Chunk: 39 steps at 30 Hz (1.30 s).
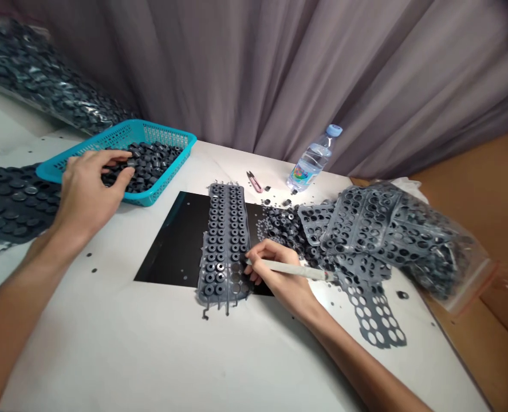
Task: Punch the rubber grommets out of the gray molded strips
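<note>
at the basket [154, 194], holds left hand [91, 180] half open, cannot tell if gripping; clasps tool [292, 268] in curled right hand [284, 286], may mar sheet [228, 240] by pressing too hard.

Left edge cuts off the bulging bag [51, 80] and the knobbed sheet [15, 200]. Left hand [93, 177] hides part of the basket [148, 199]; whether it holds anything, unclear. Bottle [314, 154] label: print too small to read.

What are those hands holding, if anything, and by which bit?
The right hand holds a pale pen-like tool near its end by the gray sheet. I can't tell whether the left hand holds anything.
</note>
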{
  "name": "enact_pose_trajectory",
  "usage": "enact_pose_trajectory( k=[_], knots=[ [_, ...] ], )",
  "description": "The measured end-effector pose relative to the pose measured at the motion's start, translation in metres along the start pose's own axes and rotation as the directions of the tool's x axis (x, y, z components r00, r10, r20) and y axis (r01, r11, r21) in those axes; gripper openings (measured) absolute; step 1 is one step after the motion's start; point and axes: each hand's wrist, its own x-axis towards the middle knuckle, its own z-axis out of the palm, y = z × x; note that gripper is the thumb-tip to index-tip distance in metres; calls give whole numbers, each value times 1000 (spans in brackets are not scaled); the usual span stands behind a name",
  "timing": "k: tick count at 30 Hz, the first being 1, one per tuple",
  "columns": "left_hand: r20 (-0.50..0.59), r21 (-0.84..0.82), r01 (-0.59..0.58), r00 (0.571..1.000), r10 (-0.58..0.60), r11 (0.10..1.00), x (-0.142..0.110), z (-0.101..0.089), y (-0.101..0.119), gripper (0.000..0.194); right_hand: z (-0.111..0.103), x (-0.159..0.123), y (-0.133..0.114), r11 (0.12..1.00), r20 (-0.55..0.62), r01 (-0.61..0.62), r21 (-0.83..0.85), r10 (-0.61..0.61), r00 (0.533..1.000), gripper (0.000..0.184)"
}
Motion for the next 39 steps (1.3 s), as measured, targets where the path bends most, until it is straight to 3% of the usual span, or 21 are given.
enact_pose_trajectory(
  k=[3,6,9,11,15,19,21,22,24,26,29,31,33,36,39],
  knots=[
    [-38,-17,-32,999,31,999,-4,7,25,40,3,1,1,1000,2,-6,-12,6,1000,4],
    [105,-221,-71,990,96,973,-18,17,72,24,4,1,2,1000,-9,-20,-11,20,1000,4],
    [387,-460,-60,885,261,886,-37,27,110,15,4,1,2,999,-11,-30,-11,30,1000,5],
    [500,-519,-46,794,346,854,-50,33,123,13,4,1,1,1000,-4,-20,-9,20,1000,6],
    [579,-517,-102,689,435,850,-63,37,129,14,4,2,1,1000,6,-2,-25,3,1000,8],
    [570,-501,-210,650,503,840,-68,36,132,18,4,1,1,995,10,11,-97,-10,1000,10],
    [538,-518,-194,683,494,833,-70,37,137,20,6,0,1,986,1,34,-163,-35,999,12],
    [512,-535,-148,727,458,832,-70,37,139,20,6,-1,0,980,-6,47,-194,-49,999,13],
    [435,-572,12,853,290,820,-66,37,140,18,8,-3,0,971,-19,62,-233,-68,997,15],
    [346,-606,185,937,46,774,-53,35,130,16,10,-4,-1,971,-27,57,-230,-65,998,15],
    [197,-580,275,961,-195,767,-24,24,93,20,9,-2,-1,988,-25,15,-151,-19,999,11],
    [0,-422,194,977,-214,885,-7,13,58,27,6,0,-1,998,-9,-21,-60,21,1000,10],
    [-105,-204,134,982,-158,970,4,3,22,35,2,2,-1,999,-20,-36,22,36,999,9],
    [-81,-28,85,993,-87,996,8,-3,-14,39,-5,6,1,998,-100,-14,55,19,995,10],
    [-73,49,42,997,-38,998,5,1,-13,41,-9,8,5,999,-120,-13,31,17,993,12]
  ],
)
